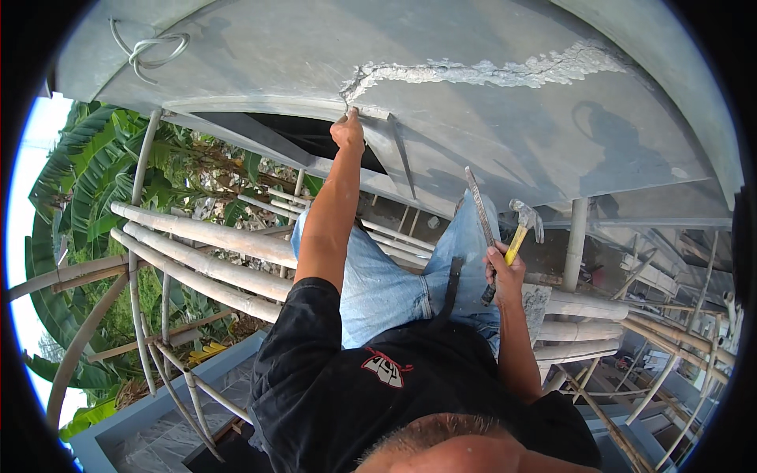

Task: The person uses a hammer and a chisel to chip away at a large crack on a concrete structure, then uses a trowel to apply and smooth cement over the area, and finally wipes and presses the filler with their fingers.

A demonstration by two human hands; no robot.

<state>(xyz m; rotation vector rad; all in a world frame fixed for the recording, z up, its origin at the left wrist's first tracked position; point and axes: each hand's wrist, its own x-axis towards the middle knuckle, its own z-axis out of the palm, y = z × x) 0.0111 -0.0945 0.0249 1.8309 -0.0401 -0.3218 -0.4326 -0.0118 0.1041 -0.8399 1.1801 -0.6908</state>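
Note:
My left hand (348, 132) reaches forward to the grey concrete wall (276, 59), fingers closed at the lower left end of a rough chipped crack (473, 75). Whether anything small sits in those fingers is hidden. Close to my right thigh, my right hand (506, 272) is closed around two tools together. One is a claw hammer (516, 243) with a yellow handle, its metal head upward. The other is a long, thin, rough metal bar (480, 209), slanting up toward the wall with a dark lower end.
Bamboo poles (205, 248) form the scaffold at my left, and more poles (579, 327) lie at my right. Bent wire (150, 51) sticks out of the wall at upper left. Below the wall's edge is a dark opening (292, 134). Banana leaves (95, 165) grow beyond.

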